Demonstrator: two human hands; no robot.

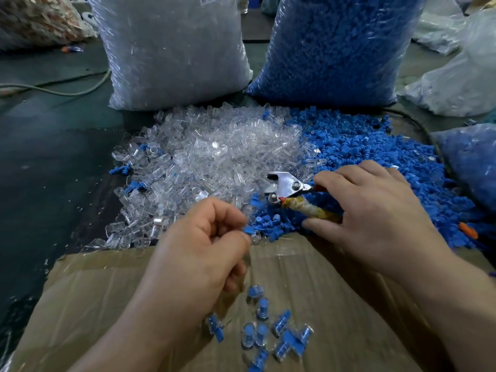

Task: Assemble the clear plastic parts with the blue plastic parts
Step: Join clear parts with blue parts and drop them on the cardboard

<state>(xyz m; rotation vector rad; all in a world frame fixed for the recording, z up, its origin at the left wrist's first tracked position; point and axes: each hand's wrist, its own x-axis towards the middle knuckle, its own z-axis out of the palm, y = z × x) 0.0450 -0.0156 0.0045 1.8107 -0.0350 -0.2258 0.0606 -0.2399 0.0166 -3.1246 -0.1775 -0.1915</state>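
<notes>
- Pinching a small blue plastic plug (248, 229) between curled thumb and fingertips, your left hand (204, 237) hovered above flat brown cardboard (107, 291).
- Your right hand (375, 210), fingers spread, held silver metal pliers (288, 185) with a tape-wrapped handle.
- Loose clear plastic caps (214, 157) lay heaped beside loose blue plastic plugs (362, 146); assembled pieces (268, 331) sat on that cardboard.
</notes>
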